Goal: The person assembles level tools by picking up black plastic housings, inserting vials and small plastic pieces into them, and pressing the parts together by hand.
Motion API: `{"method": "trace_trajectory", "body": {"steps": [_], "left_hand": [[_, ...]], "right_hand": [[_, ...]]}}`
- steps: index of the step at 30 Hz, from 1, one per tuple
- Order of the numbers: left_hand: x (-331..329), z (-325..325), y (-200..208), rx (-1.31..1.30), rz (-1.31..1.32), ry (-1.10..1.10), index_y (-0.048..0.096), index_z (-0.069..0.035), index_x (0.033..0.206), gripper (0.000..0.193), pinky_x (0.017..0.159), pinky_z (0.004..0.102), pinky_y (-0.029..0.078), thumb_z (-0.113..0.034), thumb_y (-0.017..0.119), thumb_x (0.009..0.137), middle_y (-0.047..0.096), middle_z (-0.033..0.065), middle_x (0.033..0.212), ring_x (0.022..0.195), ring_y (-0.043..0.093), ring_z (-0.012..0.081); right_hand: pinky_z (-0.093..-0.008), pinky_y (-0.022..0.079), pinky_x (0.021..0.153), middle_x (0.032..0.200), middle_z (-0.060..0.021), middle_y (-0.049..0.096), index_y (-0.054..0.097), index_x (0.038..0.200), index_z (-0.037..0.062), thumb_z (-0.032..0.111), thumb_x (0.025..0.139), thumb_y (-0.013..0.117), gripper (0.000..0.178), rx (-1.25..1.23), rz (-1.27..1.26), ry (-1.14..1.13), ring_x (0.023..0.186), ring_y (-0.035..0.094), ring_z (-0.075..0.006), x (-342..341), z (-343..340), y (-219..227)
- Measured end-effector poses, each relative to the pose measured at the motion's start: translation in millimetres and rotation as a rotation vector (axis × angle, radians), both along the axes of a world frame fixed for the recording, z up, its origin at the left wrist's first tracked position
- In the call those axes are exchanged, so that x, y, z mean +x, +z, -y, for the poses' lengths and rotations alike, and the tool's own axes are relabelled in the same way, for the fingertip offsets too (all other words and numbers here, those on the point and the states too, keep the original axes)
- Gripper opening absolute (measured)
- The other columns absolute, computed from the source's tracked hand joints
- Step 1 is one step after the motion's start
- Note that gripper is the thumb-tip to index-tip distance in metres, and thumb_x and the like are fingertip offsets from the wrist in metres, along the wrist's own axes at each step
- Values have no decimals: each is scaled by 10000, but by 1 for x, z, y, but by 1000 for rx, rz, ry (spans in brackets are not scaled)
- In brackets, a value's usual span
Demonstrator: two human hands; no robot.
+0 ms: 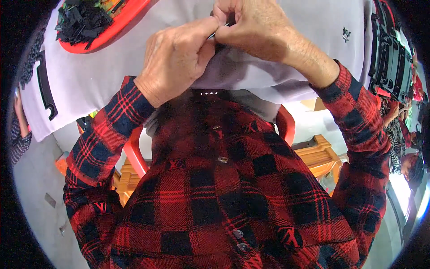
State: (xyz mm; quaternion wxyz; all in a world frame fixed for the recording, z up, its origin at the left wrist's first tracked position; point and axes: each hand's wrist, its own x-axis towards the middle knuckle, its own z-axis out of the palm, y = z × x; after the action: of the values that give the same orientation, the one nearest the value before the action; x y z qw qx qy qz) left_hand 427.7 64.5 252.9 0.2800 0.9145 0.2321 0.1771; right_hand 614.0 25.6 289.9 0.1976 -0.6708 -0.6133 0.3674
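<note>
My left hand and my right hand meet at the top middle, over a pale cloth-covered table. The fingers of both are closed in a pinch around a small dark piece with a shiny edge. Most of that piece is hidden by the fingers, so its kind cannot be made out. Up and to the left of my left hand, a red tray holds a heap of small black strips. A few tiny dark metallic bits lie on the cloth to the right of my right hand.
A long black slotted part lies at the table's left edge. Several similar black parts are stacked along the right edge. Other people's arms show at both sides, including a dotted sleeve. A red chair and wooden stool stand below.
</note>
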Motion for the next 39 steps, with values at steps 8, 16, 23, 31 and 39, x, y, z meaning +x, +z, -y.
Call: {"method": "trace_trajectory", "body": {"steps": [8, 16, 23, 31, 39], "left_hand": [[0, 1, 2, -94, -73, 36, 643, -121, 1149, 302, 705, 477, 545, -85, 625, 850, 700, 139, 961, 851, 672, 394], [-6, 4, 12, -71, -128, 39, 647, -107, 1161, 309, 722, 491, 537, -95, 643, 852, 709, 137, 976, 865, 668, 402], [-5, 0, 4, -48, -29, 7, 610, -63, 1152, 260, 721, 498, 494, -107, 616, 895, 656, 197, 865, 843, 634, 437], [-8, 0, 0, -110, -46, -9, 600, -73, 1150, 239, 785, 478, 480, -178, 580, 936, 645, 194, 1002, 934, 618, 415], [-6, 4, -2, -135, -23, 34, 626, -105, 1171, 287, 775, 523, 485, -166, 573, 896, 681, 166, 988, 921, 641, 419]], "right_hand": [[-484, 517, 680, 764, -204, 665, 637, 670, 35, 149, 717, 664, 127, 0, 83, 46, 755, 650, -408, -3, 0, -3], [-505, 474, 746, 805, -192, 650, 626, 731, 50, 94, 761, 595, 61, 79, 30, 188, 846, 605, -412, 3, -2, 0], [-442, 489, 655, 704, -176, 640, 629, 759, 34, 90, 773, 597, 66, 105, -86, 180, 697, 613, -382, 13, 0, -6], [-343, 473, 595, 639, -101, 609, 618, 759, 20, 43, 771, 660, 50, 51, -153, 150, 606, 579, -163, 13, 1, -16], [-302, 444, 578, 624, -41, 591, 614, 751, 20, 11, 769, 662, 52, 36, -223, 166, 621, 537, -105, 15, 0, -24]]}}
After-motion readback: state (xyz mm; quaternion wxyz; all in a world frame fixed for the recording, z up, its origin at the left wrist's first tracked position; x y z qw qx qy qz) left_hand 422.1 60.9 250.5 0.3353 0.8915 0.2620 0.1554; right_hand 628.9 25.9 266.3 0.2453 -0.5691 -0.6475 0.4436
